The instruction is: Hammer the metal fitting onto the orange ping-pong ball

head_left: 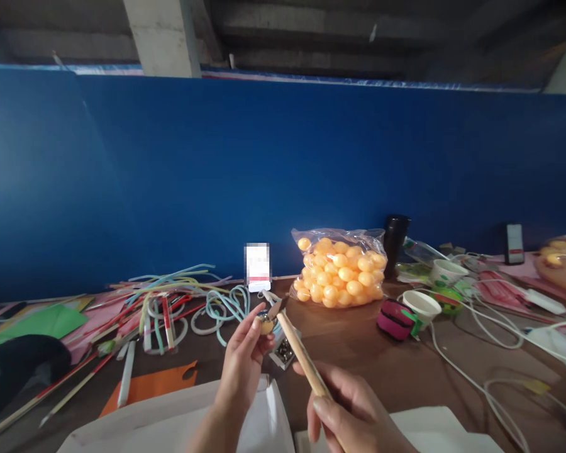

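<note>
My right hand (346, 409) is wrapped round the wooden handle of a hammer (306, 362), which slants up and to the left. Its dark metal head is close to the fingertips of my left hand (245, 352); whether it touches what they hold I cannot tell. Pinched in those left fingers is a small round yellowish piece (267, 327) with something dark or metallic at its top, too small to make out. Just behind and below the hammer head sits a small open box (283, 363) with shiny metal bits inside.
A clear bag of orange balls (342, 277) stands by the blue partition (283, 157). Left lie tubes (229, 308), sticks and orange paper (146, 387). Right are a magenta pouch (395, 319), paper cups (422, 305), a black bottle (396, 242) and white cables (471, 377). A phone (258, 267) stands ahead.
</note>
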Motion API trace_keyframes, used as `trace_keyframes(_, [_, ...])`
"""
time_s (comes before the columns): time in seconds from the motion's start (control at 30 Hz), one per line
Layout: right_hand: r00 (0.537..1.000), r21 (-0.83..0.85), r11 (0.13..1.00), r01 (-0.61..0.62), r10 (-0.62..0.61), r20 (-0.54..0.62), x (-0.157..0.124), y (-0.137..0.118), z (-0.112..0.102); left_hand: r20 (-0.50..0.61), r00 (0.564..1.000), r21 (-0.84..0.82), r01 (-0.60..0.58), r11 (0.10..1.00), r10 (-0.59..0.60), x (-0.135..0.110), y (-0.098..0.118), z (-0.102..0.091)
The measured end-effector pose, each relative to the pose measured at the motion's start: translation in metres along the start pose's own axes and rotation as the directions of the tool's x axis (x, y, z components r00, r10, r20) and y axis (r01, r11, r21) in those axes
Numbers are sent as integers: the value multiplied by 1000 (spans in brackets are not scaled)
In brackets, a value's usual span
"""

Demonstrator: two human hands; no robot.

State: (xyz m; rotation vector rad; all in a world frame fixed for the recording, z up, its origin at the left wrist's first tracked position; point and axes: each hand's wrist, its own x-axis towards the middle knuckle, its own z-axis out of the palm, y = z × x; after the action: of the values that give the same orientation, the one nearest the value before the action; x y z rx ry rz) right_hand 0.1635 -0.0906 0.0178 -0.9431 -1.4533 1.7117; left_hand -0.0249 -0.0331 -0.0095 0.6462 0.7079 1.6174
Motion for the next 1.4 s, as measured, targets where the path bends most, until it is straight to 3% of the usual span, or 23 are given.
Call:
trace_keyframes(0.2, [997, 44, 997, 66, -64, -41, -2, 2, -3, 2, 1000, -36, 1, 999, -1, -2, 3, 4])
trace_keyframes(0.57, [997, -32, 999, 1, 2, 78, -1, 2, 2, -2, 1000, -27, -4, 1000, 4, 1, -1, 0])
trace_keyframes(1.1, [1000, 2, 1000, -22, 22, 21, 0, 2, 2, 9, 1000, -32, 13, 999, -13, 1, -1, -1])
trace_keyframes(1.4, [998, 25, 998, 65, -65, 12, 1, 4, -1, 5, 1000, -45, 11, 999, -11, 0, 1, 1])
